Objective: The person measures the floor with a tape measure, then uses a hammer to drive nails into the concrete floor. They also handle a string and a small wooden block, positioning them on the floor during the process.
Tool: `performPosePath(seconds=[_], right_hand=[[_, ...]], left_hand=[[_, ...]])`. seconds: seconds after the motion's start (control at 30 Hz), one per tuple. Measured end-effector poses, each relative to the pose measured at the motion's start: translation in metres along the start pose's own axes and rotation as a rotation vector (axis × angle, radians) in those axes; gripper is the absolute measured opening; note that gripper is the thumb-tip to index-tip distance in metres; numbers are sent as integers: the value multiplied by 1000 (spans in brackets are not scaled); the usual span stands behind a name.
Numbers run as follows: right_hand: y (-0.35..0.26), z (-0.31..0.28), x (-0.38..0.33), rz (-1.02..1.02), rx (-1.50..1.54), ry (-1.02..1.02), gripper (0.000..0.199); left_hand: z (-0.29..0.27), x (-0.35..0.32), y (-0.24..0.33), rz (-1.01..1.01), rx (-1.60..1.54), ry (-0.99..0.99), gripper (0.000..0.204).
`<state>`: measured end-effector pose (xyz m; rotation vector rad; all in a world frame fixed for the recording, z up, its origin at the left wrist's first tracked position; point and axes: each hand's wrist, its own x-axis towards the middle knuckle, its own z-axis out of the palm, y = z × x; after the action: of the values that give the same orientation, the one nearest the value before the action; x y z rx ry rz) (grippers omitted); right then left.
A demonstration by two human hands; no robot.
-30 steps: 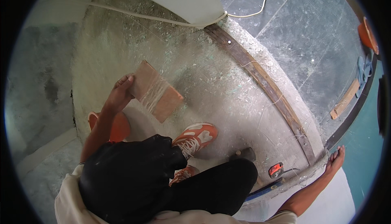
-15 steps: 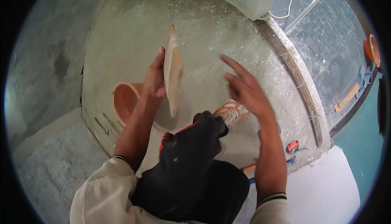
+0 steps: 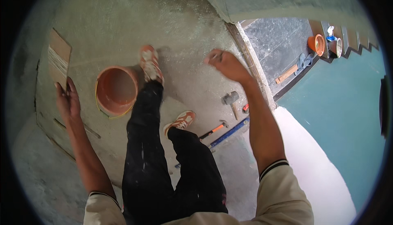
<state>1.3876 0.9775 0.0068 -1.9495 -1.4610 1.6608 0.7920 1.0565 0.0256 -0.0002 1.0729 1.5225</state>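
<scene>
At the far left, my left hand (image 3: 68,100) grips the lower end of a flat wooden board with string wound around it (image 3: 59,58). The board stands nearly upright above the floor. My right hand (image 3: 228,66) is raised right of centre, apart from the board. Its fingers are curled in and slightly blurred, and whatever they may hold does not show. Between my arms an orange bucket (image 3: 107,79) stands on the floor beside my foot, with cloudy liquid inside.
A mallet (image 3: 231,99), a claw hammer (image 3: 213,130), a blue level (image 3: 231,133) and a red tape measure (image 3: 245,108) lie near my right forearm. A wooden strip (image 3: 248,55) edges the floor. Beyond it are more buckets (image 3: 316,45) and a wood piece (image 3: 286,74).
I have gone from crouching to standing higher, with both feet now in view. The board has swung left with my left hand. My right hand's extended fingers have curled in.
</scene>
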Motion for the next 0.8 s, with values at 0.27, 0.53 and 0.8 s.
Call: performPosePath(seconds=[0.27,0.53,0.8], right_hand=[[-158,-45,161,-29,-225,436,41],[-258,-104,311,-253,-519,673,31],[-281,-135,394,-19,-424,526,44]], left_hand=[[-22,159,37,111,-255,448,41],[-84,246,57,62,-183,705,40],[-58,255,33,-48,58,713,39]])
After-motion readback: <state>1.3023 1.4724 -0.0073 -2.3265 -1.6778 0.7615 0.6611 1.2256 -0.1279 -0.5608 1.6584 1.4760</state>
